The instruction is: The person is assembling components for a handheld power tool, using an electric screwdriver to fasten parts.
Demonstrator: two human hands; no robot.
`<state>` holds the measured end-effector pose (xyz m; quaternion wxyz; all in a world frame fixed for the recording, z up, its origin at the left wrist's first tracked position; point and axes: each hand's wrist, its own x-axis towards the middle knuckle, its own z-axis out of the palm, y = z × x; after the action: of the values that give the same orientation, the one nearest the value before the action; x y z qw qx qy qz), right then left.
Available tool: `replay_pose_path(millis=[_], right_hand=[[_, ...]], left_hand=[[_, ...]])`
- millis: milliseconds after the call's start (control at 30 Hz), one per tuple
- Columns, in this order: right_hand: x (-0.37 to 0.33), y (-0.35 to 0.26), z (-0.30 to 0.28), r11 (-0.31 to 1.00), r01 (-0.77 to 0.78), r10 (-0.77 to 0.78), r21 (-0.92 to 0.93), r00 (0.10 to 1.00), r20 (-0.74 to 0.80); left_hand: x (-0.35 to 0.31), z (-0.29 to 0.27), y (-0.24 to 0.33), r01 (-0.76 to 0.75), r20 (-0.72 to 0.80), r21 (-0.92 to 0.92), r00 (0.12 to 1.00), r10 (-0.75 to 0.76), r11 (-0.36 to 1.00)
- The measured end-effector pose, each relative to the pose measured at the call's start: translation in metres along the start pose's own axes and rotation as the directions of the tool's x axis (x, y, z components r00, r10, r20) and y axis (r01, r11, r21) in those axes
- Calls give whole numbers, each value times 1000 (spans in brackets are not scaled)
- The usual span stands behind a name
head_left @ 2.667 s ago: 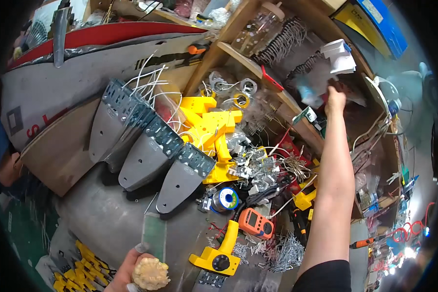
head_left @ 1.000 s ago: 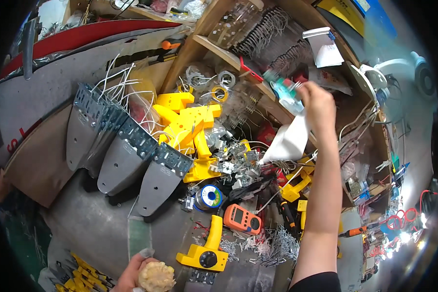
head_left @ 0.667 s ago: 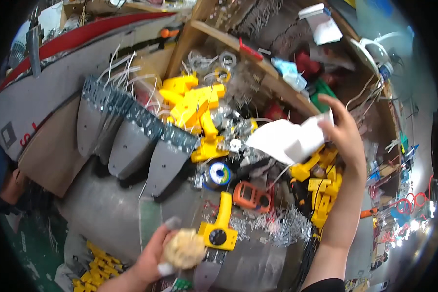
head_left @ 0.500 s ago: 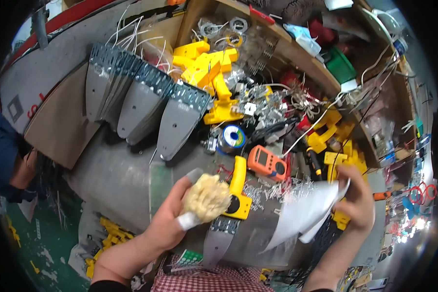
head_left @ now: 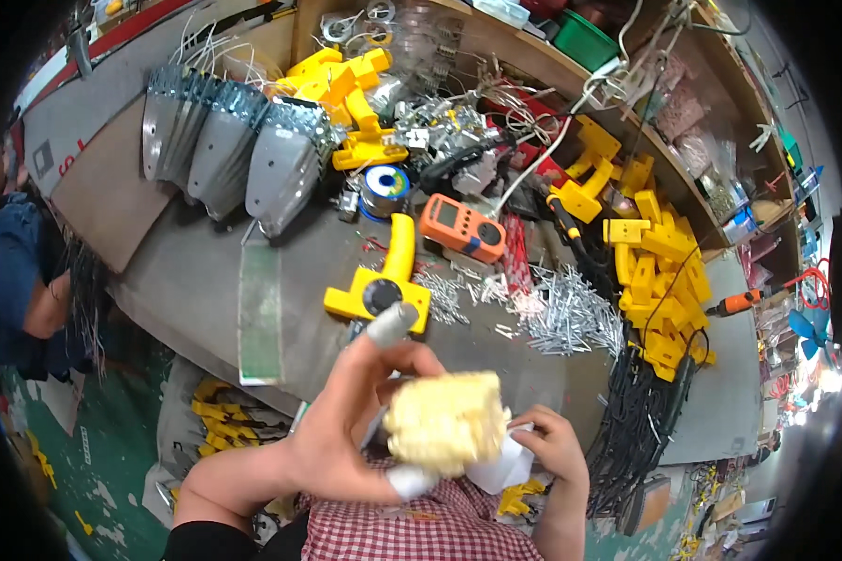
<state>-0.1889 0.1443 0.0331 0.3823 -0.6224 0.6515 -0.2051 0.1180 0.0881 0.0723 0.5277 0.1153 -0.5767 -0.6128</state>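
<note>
My left hand [head_left: 346,430] is curled around a lumpy, pale yellow block [head_left: 444,425], held close over my checked apron. Its thumb and index finger carry whitish wraps at the tips. The block's exact kind is unclear. At its right side, my right hand [head_left: 552,449] pinches a white sheet [head_left: 503,465], partly hidden behind the block. Just beyond my left fingertips, a yellow plastic handle part [head_left: 398,266] with a round dark piece lies on the grey table.
Loose screws [head_left: 571,313] lie ahead right, near an orange meter [head_left: 462,227] and a solder spool [head_left: 384,190]. Grey metal plates [head_left: 290,168] stand in stacks at left; yellow parts [head_left: 660,271] pile at right beside black cables [head_left: 627,430]. A person's arm [head_left: 47,304] shows far left.
My right hand has come inward and down with the white sheet, now beside the block. The block has moved right and nearer my apron. The view has shifted too.
</note>
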Motion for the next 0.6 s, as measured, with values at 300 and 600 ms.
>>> replay_pose_path(millis=[300, 600], right_hand=[[-15, 26, -8, 988, 128, -135, 81, 986, 92], [-55, 49, 31, 104, 53, -326, 993, 945, -17]], left_hand=[[-3, 158, 76, 123, -327, -76, 934, -142, 989], [-18, 191, 42, 65, -217, -122, 972, -90, 990]])
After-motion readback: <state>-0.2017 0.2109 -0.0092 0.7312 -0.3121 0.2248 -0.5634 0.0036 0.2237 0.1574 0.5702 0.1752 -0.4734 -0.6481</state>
